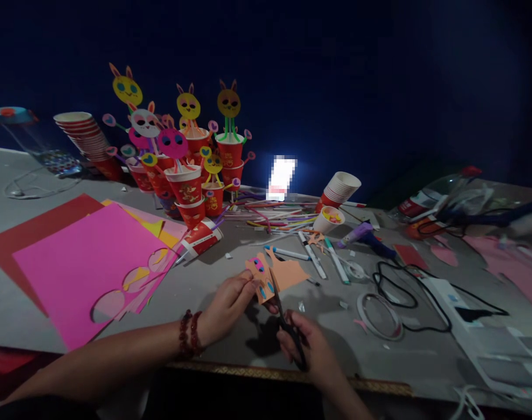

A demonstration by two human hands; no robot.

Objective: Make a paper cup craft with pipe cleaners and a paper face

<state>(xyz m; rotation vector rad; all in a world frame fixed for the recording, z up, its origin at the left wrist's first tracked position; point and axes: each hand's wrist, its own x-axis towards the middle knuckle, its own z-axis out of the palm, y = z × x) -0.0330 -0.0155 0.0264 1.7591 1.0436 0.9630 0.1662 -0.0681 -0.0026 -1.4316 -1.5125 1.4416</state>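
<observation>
Between the thumb and fingers of my left hand [228, 306] is a small piece of orange paper [265, 293] with pink and blue eye shapes drawn on it. My right hand [307, 344] grips black-handled scissors [297, 338], their blades pointing away from me along the right edge of that piece. Just beyond lies a larger orange paper scrap [290, 274], flat on the table; whether it still joins the held piece I cannot make out. A blue marker [287, 252] and a black-tipped marker [312, 255] lie past the scrap.
Pink paper sheets [82, 262] with round cutouts cover the left side. Behind them stand several red cups [185, 186] bearing paper animal faces. Coloured sticks [270, 216], a lit phone [281, 178], stacked cups [340, 189], a tape roll [380, 315] and a black cord [441, 315] lie around.
</observation>
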